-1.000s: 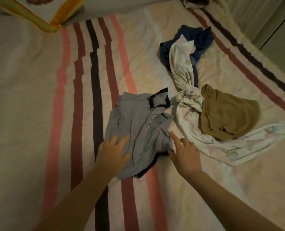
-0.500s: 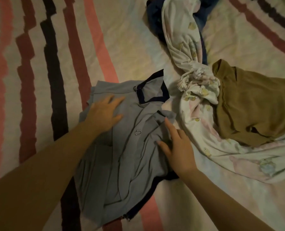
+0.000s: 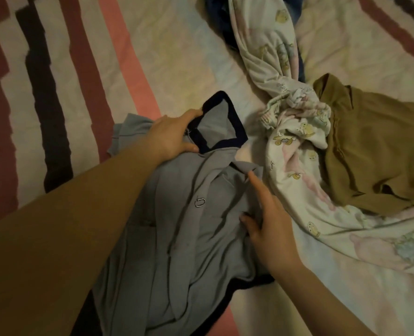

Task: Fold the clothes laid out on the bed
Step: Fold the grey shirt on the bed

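- Underneath everything lies the bed (image 3: pixel 177 57), with a pale cover and red, pink and dark stripes.
- Next in size is the printed cloth (image 3: pixel 295 166). It is white with little pictures, all bunched up, and it runs from the top of the bed down to the right.
- Then comes the grey shirt (image 3: pixel 189 251). It lies crumpled in the middle of the bed, just beside the printed cloth, and it has a button on its front.
- On the right sits the brown top (image 3: pixel 375 151), resting partly on the printed cloth.
- At the top a blue cloth (image 3: pixel 221 32) peeks out from under the printed cloth.
- On the shirt's dark collar (image 3: pixel 235 122) is the left hand (image 3: pixel 172 134). Its fingers and thumb curl round the collar's edge and hold it.
- Against the shirt's right side is the right hand (image 3: pixel 271 219). Its fingers are straight and press on the grey cloth.
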The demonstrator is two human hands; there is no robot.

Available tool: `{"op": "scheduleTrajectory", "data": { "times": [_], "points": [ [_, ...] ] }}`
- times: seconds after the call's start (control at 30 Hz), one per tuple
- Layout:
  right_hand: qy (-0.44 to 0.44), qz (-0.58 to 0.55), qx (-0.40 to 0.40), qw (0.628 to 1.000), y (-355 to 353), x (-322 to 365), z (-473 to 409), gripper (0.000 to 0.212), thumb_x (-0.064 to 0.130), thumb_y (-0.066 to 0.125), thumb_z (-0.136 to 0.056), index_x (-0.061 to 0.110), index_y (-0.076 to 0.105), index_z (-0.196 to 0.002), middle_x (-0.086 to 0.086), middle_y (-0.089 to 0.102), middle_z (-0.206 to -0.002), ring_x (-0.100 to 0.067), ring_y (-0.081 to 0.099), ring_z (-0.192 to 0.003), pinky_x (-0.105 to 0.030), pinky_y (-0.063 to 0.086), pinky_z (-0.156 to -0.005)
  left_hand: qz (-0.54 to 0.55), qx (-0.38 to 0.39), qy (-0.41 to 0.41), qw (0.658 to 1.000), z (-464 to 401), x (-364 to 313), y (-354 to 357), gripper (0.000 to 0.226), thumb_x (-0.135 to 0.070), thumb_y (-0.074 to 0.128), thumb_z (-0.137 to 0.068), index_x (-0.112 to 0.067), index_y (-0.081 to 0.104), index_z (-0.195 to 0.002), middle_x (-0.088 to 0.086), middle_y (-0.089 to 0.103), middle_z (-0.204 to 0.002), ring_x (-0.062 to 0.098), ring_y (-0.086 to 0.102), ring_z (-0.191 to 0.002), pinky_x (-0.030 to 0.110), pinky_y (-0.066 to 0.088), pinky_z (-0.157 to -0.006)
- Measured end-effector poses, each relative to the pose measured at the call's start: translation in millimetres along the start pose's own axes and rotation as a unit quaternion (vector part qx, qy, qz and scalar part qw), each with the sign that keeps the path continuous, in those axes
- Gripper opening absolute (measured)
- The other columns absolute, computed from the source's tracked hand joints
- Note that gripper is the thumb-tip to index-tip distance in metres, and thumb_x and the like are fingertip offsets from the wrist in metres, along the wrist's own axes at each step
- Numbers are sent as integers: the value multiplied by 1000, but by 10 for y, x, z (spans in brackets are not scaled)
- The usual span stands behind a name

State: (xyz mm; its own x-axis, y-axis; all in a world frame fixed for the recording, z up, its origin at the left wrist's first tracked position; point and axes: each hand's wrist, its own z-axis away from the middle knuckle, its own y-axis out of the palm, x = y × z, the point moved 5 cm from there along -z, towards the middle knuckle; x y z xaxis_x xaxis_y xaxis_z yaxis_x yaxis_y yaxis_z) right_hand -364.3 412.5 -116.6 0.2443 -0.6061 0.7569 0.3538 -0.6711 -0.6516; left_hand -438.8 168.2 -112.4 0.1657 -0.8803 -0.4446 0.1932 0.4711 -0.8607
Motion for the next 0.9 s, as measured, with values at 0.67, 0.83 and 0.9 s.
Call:
{"op": "scheduleTrajectory", "data": {
  "times": [0.67, 0.83, 0.9],
  "points": [
    [-4, 130, 40, 991, -413, 116, 452, 64, 4, 61, -85, 27, 38, -140, -18, 58, -106, -34, 56, -93, -29, 36, -72, 32, -25, -48, 998, 1876, 562, -485, 67, -29, 66, -86, -23, 35, -144, 9, 49, -139, 25, 49, -122, 34, 42, -98],
    [4, 139, 49, 989, -363, 143, 489, 64, 9, 61, -87, 27, 35, -142, -18, 55, -116, -34, 56, -99, -32, 40, -74, -46, 21, -93, 994, 1911, 394, -277, 80, -40, 62, -87, -34, 12, -150, 13, 37, -141, 31, 43, -124, 43, 41, -98],
    [14, 135, 44, 990, -348, 130, 470, 65, 15, 62, -87, 28, 33, -144, -17, 55, -116, -33, 56, -98, -33, 42, -72, -84, -3, -87, 993, 1838, 307, -255, 80, -45, 60, -87, -34, 11, -150, 12, 26, -150, 33, 37, -131, 43, 37, -103]
  ]
}}
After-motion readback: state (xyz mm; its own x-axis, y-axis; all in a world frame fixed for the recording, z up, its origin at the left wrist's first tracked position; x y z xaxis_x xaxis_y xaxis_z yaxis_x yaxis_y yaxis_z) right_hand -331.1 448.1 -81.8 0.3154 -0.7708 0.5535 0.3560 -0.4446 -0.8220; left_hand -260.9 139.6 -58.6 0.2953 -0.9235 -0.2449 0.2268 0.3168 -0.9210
